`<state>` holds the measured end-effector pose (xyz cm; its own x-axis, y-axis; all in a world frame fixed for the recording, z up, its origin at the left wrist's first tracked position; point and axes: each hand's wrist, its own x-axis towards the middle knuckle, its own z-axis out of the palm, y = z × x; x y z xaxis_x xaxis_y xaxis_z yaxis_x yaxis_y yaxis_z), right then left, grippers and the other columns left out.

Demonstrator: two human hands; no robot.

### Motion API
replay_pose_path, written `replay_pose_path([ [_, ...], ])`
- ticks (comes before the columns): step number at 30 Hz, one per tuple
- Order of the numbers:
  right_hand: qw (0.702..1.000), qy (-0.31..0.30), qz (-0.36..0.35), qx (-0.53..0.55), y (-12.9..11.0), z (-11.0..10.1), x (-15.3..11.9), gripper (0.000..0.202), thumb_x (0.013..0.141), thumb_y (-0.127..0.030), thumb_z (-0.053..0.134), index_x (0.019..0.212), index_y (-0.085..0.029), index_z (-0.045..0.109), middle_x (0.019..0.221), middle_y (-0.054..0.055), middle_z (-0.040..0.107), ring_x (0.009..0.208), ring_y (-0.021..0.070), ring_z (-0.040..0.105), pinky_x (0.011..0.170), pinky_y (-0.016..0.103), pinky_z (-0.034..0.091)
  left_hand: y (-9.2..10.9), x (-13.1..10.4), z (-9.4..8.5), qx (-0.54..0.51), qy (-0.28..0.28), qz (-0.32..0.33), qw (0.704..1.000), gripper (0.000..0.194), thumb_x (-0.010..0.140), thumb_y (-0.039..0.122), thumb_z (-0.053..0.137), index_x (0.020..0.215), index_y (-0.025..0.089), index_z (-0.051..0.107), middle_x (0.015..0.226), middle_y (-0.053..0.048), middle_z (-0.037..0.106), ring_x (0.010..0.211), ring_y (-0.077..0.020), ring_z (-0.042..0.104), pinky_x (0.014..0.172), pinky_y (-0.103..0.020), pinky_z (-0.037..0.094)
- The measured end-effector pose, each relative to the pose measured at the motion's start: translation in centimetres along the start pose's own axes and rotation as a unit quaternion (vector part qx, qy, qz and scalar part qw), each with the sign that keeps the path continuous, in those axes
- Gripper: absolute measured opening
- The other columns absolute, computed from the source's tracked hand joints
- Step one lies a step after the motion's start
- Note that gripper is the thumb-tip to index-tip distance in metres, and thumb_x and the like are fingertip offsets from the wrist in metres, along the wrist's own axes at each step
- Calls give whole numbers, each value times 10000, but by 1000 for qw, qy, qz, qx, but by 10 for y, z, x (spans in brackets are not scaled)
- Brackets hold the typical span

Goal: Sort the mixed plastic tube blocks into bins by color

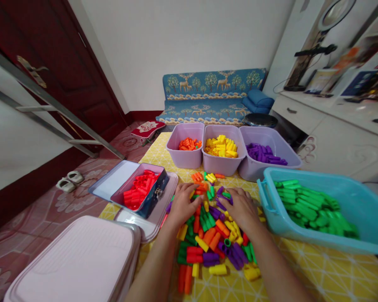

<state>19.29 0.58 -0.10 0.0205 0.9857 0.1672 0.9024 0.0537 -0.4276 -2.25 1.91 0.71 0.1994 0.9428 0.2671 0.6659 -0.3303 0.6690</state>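
Between and under my hands lies a mixed pile of small plastic tubes [204, 243], shaped like pen caps, in orange, yellow, green, purple and red. My left hand [185, 204] rests palm down on the pile's far left side, thumb apart from the fingers, close to orange tubes [200, 188]. On the far right side, my right hand [241, 209] lies palm down with its fingers stretched out and its thumb by purple tubes [220, 202]. Neither hand visibly grips a piece. What lies beneath both palms is hidden.
Behind the pile stand three lilac bins holding orange [185, 158], yellow [220, 164] and purple [255, 171] tubes. A turquoise tub [368, 218] of green ones is right. Left are a hinged box [160, 188] of red ones and pale lids [72, 260]. A yellow patterned cloth [302, 268] covers the table.
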Motion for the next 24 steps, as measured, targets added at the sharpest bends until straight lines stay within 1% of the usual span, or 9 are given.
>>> replay_pose_path([
  [3, 997, -30, -32, 61, -7, 6, -1, 427, 818, -381, 603, 1200, -191, 611, 1144, 139, 607, 1073, 286, 564, 941, 412, 423, 9, -1, 0, -71, -44, 41, 996, 394, 788, 355, 660, 1163, 236, 667, 1209, -99, 637, 1167, -285, 528, 1018, -434, 397],
  [7, 991, -46, -66, 110, -19, 10, -2, 487, 765, -244, 630, 1244, -189, 566, 1186, 114, 594, 1125, 262, 549, 979, 384, 418, 14, -4, 3, -121, -56, 55, 989, 559, 693, 197, 707, 1243, 239, 613, 1252, -96, 609, 1192, -286, 519, 1038, -428, 391],
  [10, 987, -52, -69, 138, -23, 11, -3, 539, 722, -151, 608, 1256, -186, 550, 1200, 107, 595, 1138, 255, 550, 985, 386, 422, 15, -4, 7, -172, -64, 58, 981, 652, 640, 49, 629, 1261, 243, 595, 1264, -81, 608, 1196, -266, 526, 1072, -424, 369],
  [14, 972, -83, -82, 203, -23, 12, -1, 585, 676, -82, 581, 1247, -200, 548, 1242, 90, 596, 1134, 232, 565, 1001, 383, 419, 17, -2, 11, -246, -79, 51, 965, 676, 631, -6, 531, 1262, 230, 587, 1280, -78, 595, 1181, -234, 547, 1030, -392, 428],
  [16, 963, -96, -94, 235, -24, 11, -1, 581, 669, -66, 566, 1230, -220, 561, 1242, 72, 603, 1103, 216, 585, 982, 375, 437, 17, -2, 12, -258, -65, 51, 963, 649, 643, -7, 518, 1245, 222, 598, 1262, -77, 603, 1165, -221, 559, 1009, -374, 447],
  [19, 960, -86, -102, 246, -25, 6, 0, 485, 702, -88, 565, 1166, -224, 606, 1203, 65, 620, 1079, 205, 597, 968, 372, 447, 16, 0, 12, -209, -1, 53, 977, 500, 707, 33, 534, 1152, 225, 658, 1196, -73, 637, 1143, -218, 567, 1017, -377, 432],
  [21, 972, -50, -99, 209, -25, 1, 1, 405, 744, -163, 598, 1145, -217, 623, 1201, 79, 618, 1122, 226, 570, 995, 396, 424, 14, 0, 11, -143, 36, 46, 988, 375, 765, 117, 572, 1107, 226, 680, 1166, -81, 646, 1132, -234, 566, 1022, -401, 419],
  [22, 978, -37, -96, 181, -24, 0, 1, 400, 760, -217, 619, 1160, -212, 620, 1213, 91, 613, 1146, 243, 554, 1005, 413, 413, 14, 0, 11, -110, 42, 38, 992, 343, 778, 178, 603, 1110, 223, 680, 1171, -90, 642, 1135, -249, 562, 1027, -419, 410],
  [24, 988, -39, -91, 123, -23, -1, 0, 467, 768, -327, 651, 1214, -199, 597, 1246, 117, 600, 1176, 285, 530, 1002, 448, 407, 13, -2, 11, -61, 26, 18, 998, 391, 768, 307, 662, 1147, 213, 664, 1233, -115, 607, 1163, -286, 543, 1032, -455, 398],
])
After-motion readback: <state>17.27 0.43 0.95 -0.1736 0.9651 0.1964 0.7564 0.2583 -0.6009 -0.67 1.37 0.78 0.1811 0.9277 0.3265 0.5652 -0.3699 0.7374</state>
